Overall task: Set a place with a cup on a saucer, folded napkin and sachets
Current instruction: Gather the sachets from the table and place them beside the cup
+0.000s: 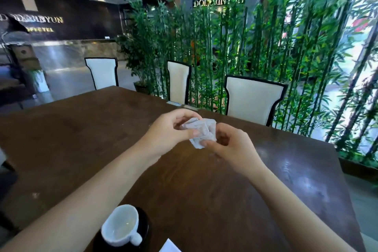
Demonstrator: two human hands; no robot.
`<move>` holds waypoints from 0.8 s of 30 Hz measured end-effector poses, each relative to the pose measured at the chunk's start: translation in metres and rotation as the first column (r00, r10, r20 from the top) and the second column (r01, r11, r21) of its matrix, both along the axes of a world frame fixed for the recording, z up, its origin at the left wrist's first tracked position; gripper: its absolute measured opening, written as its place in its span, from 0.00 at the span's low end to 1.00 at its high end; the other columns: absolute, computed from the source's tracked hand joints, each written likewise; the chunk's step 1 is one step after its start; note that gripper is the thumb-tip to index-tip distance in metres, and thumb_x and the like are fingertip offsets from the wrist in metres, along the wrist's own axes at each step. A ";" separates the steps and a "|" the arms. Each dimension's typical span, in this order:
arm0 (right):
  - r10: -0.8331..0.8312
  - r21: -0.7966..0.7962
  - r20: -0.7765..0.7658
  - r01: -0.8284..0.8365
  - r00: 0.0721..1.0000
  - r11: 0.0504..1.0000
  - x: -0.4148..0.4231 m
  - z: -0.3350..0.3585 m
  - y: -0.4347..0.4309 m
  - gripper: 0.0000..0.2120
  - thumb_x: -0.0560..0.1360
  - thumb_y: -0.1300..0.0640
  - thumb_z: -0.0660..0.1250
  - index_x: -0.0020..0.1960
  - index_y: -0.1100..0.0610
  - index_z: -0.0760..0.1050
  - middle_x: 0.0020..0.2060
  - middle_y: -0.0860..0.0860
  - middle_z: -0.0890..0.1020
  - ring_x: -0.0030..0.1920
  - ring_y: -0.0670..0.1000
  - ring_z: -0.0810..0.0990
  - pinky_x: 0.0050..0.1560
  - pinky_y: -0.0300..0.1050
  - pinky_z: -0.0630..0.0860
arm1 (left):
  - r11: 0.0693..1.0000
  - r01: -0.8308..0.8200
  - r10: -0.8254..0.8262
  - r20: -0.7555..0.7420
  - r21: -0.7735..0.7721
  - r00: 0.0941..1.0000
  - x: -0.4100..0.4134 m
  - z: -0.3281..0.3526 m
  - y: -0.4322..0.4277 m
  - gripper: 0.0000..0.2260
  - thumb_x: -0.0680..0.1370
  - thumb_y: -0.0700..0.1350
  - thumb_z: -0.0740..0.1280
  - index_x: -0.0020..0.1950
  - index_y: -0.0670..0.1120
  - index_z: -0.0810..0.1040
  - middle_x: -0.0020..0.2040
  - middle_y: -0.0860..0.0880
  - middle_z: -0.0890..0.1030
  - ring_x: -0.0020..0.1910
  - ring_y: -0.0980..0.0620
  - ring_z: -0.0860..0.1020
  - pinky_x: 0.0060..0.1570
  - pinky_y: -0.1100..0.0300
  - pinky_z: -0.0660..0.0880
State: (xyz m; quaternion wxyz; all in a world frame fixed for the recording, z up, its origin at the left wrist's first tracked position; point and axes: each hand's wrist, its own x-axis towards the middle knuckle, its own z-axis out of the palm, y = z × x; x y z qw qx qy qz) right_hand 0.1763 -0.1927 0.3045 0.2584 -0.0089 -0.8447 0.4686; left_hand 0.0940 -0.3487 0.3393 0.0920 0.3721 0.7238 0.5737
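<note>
Head view looks down over a dark brown wooden table (194, 190) with a glossy top, window light reflecting on its right side. Both bare forearms reach out over the table. Left hand (171, 129) and right hand (229, 147) are raised above the tabletop, both pinching a small bunch of pale sachets (201, 132) between them; left thumb lies across the front of the packets, right fingertips grip the lower edge. How many sachets cannot be told, they are blurred. White cup (120, 225) sits on a dark saucer (145, 229) at the near edge of the table, below the left forearm, handle pointing toward the viewer and to the right, cup looks empty. White corner of a napkin (169, 246) shows at the bottom edge, just right of the saucer, mostly cut off by the frame. Three chairs with cream backs and black trim stand at the far side of the table: one at left (102, 72), one in the middle (178, 82), one nearer at right (252, 100). Behind them, a screen of green bamboo plants (266, 47) runs across the room. Far left, a dark reception counter (67, 47) with gold lettering on the wall above it, text blurred. Bright windows (366, 26) at far right.
</note>
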 end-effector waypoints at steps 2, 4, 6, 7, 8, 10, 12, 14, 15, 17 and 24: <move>-0.065 0.234 -0.137 0.096 0.988 0.968 -0.011 -0.003 -0.004 0.12 0.70 0.58 0.71 0.34 0.49 0.70 0.25 0.45 0.73 0.27 0.43 0.70 0.29 0.35 0.65 | 1.000 -0.019 0.015 0.193 0.022 0.981 -0.002 -0.011 -0.008 0.17 0.72 0.39 0.72 0.59 0.52 0.77 0.58 0.48 0.80 0.57 0.54 0.79 0.56 0.60 0.77; -0.019 0.537 -0.196 0.124 0.980 0.834 -0.022 -0.006 -0.009 0.06 0.69 0.61 0.70 0.39 0.55 0.73 0.33 0.48 0.76 0.34 0.48 0.76 0.34 0.41 0.70 | 0.992 0.014 -0.079 0.539 0.123 0.839 -0.004 -0.020 -0.015 0.25 0.69 0.41 0.72 0.66 0.47 0.72 0.61 0.41 0.78 0.57 0.46 0.80 0.55 0.52 0.79; 0.032 0.743 -0.210 0.138 0.977 0.655 -0.034 -0.015 -0.016 0.07 0.67 0.63 0.70 0.44 0.59 0.77 0.37 0.54 0.78 0.38 0.56 0.79 0.34 0.47 0.76 | 0.964 -0.041 -0.175 0.738 0.265 0.652 -0.009 -0.027 -0.019 0.28 0.69 0.44 0.70 0.67 0.40 0.69 0.54 0.38 0.81 0.52 0.42 0.82 0.49 0.49 0.81; 0.055 0.789 -0.205 0.131 0.977 0.600 -0.038 -0.020 -0.019 0.08 0.66 0.64 0.71 0.45 0.59 0.77 0.37 0.54 0.78 0.37 0.56 0.79 0.33 0.48 0.77 | 0.954 -0.096 -0.171 0.777 0.286 0.606 -0.012 -0.031 -0.021 0.27 0.70 0.47 0.69 0.66 0.39 0.69 0.51 0.39 0.82 0.49 0.42 0.83 0.46 0.49 0.81; 0.082 0.808 -0.208 0.124 0.975 0.576 -0.042 -0.024 -0.023 0.09 0.65 0.65 0.71 0.46 0.60 0.78 0.37 0.54 0.78 0.36 0.55 0.78 0.33 0.47 0.77 | 0.946 -0.165 -0.139 0.806 0.281 0.575 -0.014 -0.036 -0.022 0.25 0.72 0.50 0.67 0.65 0.39 0.70 0.49 0.39 0.82 0.47 0.43 0.84 0.42 0.49 0.82; 0.149 0.828 -0.198 0.084 0.969 0.555 -0.051 -0.034 -0.031 0.12 0.65 0.66 0.68 0.49 0.61 0.78 0.39 0.55 0.79 0.38 0.55 0.78 0.37 0.47 0.78 | 0.913 -0.322 -0.045 0.848 0.249 0.528 -0.017 -0.050 -0.023 0.19 0.77 0.51 0.63 0.61 0.39 0.72 0.48 0.40 0.81 0.41 0.45 0.84 0.36 0.52 0.81; 0.215 0.836 -0.163 0.019 0.963 0.549 -0.059 -0.046 -0.042 0.18 0.65 0.67 0.67 0.54 0.63 0.77 0.43 0.56 0.80 0.41 0.56 0.79 0.41 0.49 0.79 | 0.851 -0.475 0.040 0.875 0.223 0.483 -0.017 -0.067 -0.026 0.13 0.79 0.48 0.62 0.57 0.39 0.73 0.42 0.42 0.83 0.36 0.48 0.84 0.33 0.56 0.80; 0.258 0.828 -0.139 -0.031 0.956 0.560 -0.063 -0.058 -0.053 0.23 0.63 0.69 0.70 0.58 0.64 0.77 0.44 0.57 0.80 0.42 0.57 0.80 0.42 0.49 0.80 | 0.774 -0.600 0.117 0.886 0.202 0.449 -0.017 -0.084 -0.031 0.10 0.80 0.46 0.61 0.56 0.41 0.74 0.40 0.44 0.83 0.36 0.49 0.83 0.35 0.56 0.79; 0.274 0.823 -0.121 -0.058 0.954 0.565 -0.065 -0.066 -0.059 0.25 0.62 0.69 0.71 0.59 0.64 0.76 0.44 0.58 0.81 0.42 0.56 0.80 0.42 0.48 0.81 | 0.742 -0.645 0.160 0.887 0.182 0.434 -0.015 -0.092 -0.033 0.11 0.80 0.45 0.60 0.58 0.41 0.75 0.43 0.43 0.83 0.38 0.49 0.82 0.37 0.57 0.78; 0.329 0.778 -0.045 -0.174 0.943 0.604 -0.066 -0.081 -0.069 0.26 0.64 0.70 0.70 0.62 0.63 0.74 0.47 0.57 0.79 0.45 0.55 0.79 0.43 0.45 0.80 | 0.695 -0.709 0.274 0.868 0.119 0.415 -0.014 -0.108 -0.039 0.12 0.81 0.44 0.58 0.60 0.40 0.74 0.48 0.43 0.82 0.43 0.50 0.81 0.37 0.59 0.77; 0.490 -0.203 0.280 -0.448 0.825 0.870 -0.088 -0.111 -0.078 0.19 0.76 0.55 0.64 0.66 0.51 0.69 0.53 0.49 0.77 0.42 0.42 0.77 0.39 0.28 0.74 | 0.567 -0.823 0.611 0.662 0.015 0.434 -0.007 -0.148 -0.064 0.07 0.81 0.44 0.58 0.52 0.54 0.75 0.51 0.47 0.79 0.46 0.51 0.80 0.44 0.58 0.76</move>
